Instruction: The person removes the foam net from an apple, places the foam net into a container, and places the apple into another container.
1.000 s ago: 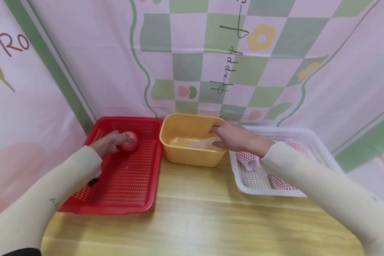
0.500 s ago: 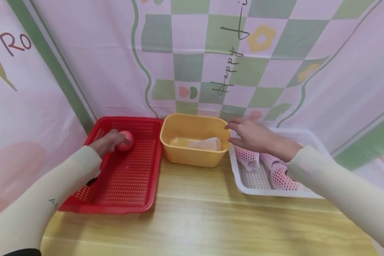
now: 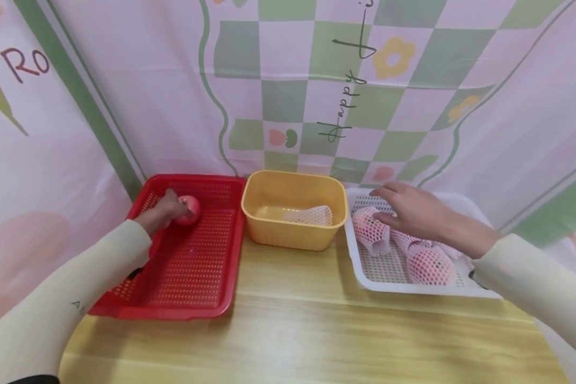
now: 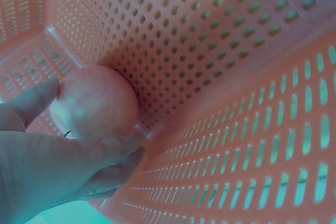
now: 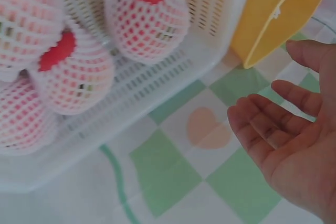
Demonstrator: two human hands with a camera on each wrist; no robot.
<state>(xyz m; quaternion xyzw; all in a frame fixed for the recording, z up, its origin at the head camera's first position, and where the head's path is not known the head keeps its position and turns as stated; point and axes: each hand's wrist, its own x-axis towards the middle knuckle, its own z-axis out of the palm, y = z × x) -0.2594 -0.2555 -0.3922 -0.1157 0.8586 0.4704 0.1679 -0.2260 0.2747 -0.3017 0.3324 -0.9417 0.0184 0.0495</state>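
I judge release step in hand: round red apple (image 3: 190,209) sits in red perforated plastic basket (image 3: 192,266), left of yellow plastic box (image 3: 288,236). Left hand (image 3: 163,210) touches apple, fingers loosely spread. Right hand (image 3: 417,212) right of box, fingers relaxed, holding nothing. Next calls for reaching red fruit in white foam net (image 5: 148,27); right wrist view shows bare skin at net mouth, head view doesn't.

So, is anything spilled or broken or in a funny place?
Nothing looks spilled or broken. One small difference: the apple in the red basket is bare, while the fruits I can see in the white basket wear nets. A loose net lies in the yellow bin.
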